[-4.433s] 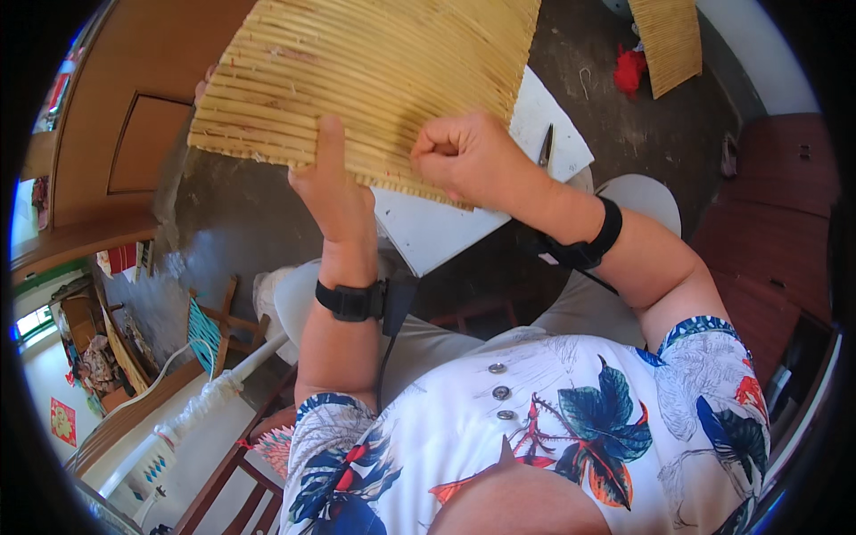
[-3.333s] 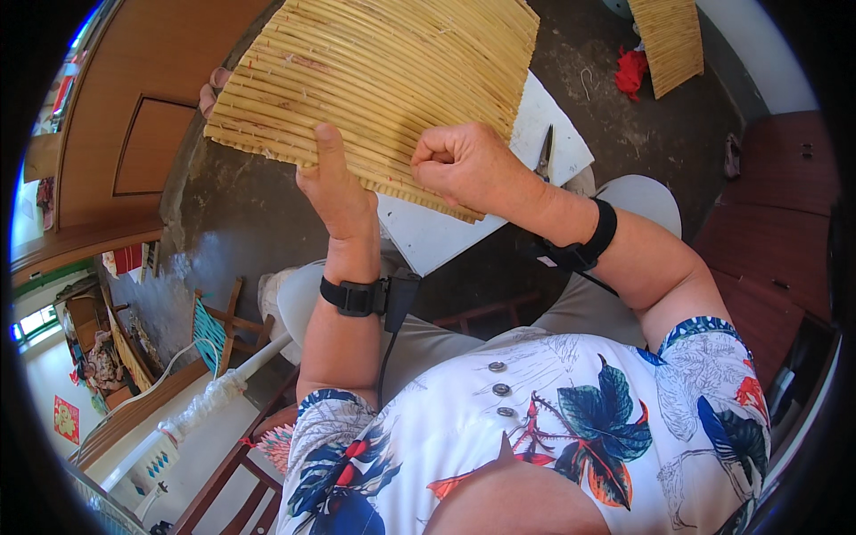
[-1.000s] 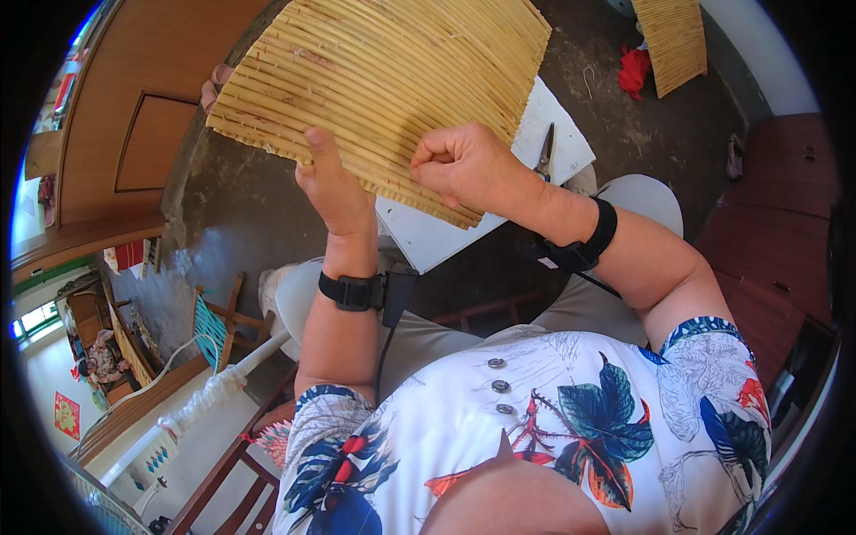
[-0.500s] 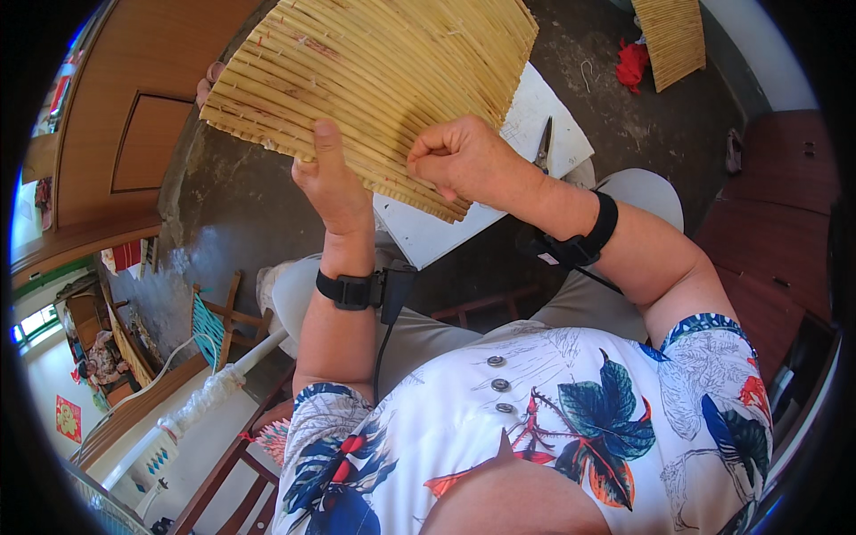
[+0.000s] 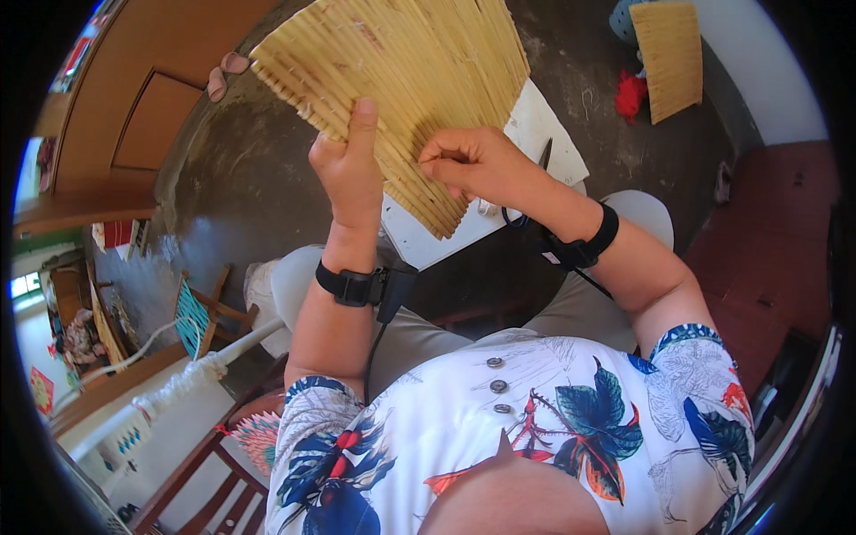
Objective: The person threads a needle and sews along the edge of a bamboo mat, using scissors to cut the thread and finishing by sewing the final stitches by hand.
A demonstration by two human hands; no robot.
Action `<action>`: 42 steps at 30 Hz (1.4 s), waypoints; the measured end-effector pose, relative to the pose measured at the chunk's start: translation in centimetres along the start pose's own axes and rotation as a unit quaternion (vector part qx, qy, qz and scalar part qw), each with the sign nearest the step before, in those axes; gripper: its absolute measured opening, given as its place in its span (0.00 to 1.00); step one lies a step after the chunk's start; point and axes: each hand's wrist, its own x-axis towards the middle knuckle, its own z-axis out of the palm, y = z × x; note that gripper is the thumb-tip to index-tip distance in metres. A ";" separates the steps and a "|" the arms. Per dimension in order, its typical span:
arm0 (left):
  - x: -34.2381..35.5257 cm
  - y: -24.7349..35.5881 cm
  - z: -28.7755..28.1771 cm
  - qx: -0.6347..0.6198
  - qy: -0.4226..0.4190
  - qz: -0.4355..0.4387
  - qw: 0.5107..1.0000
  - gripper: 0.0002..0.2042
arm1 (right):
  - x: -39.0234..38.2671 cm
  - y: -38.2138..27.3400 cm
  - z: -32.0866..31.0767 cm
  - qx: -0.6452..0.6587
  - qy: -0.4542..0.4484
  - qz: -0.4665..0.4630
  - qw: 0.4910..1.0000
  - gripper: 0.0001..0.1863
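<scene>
A stiff mat of thin yellow stalks (image 5: pixel 406 67), laid side by side and stitched together, is held up tilted before me. My left hand (image 5: pixel 348 169) grips its near left edge, thumb on the upper face and fingers beneath. Over the mat's near right part, my right hand (image 5: pixel 481 162) is closed in a pinch against the stalks; whatever lies between its fingertips is too small to make out. Under the mat is a white board (image 5: pixel 551 125), partly covered. A dark pointed blade (image 5: pixel 546 153) lies on it beside my right wrist.
A second stalk mat (image 5: pixel 667 62) leans at the far right near red crumpled material (image 5: pixel 629 96). Pink slippers (image 5: pixel 225 76) lie by the wooden cabinet (image 5: pixel 134 125). Left stand a teal-webbed folding stool (image 5: pixel 189 319) and a wooden chair (image 5: pixel 201 455). Cables hang from my black wrist straps.
The mat has tilted, its left corner now higher and further right, uncovering the slippers. My left hand moved slightly right with it. My right hand remains pinched at the mat; the view has shifted.
</scene>
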 end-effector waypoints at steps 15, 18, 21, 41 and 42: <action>2.2 2.0 -0.2 -0.159 0.011 -0.111 0.981 0.18 | 3.0 -1.9 -1.7 -0.297 0.074 -0.337 0.890 0.06; 2.3 3.9 -0.8 -0.123 -0.011 -0.123 0.985 0.18 | 3.7 -3.1 -2.1 -0.201 0.043 -0.321 0.924 0.05; 2.7 4.9 -1.3 -0.067 -0.005 -0.118 0.991 0.21 | 4.3 -4.0 -2.0 -0.098 0.008 -0.284 0.954 0.05; 10.7 4.2 1.8 0.294 -0.188 0.533 0.771 0.14 | 5.9 -7.6 -10.4 -0.034 0.022 -0.138 0.990 0.05; 10.8 4.4 2.0 0.312 -0.201 0.506 0.779 0.13 | 5.8 -7.9 -10.8 -0.089 0.015 -0.150 0.985 0.06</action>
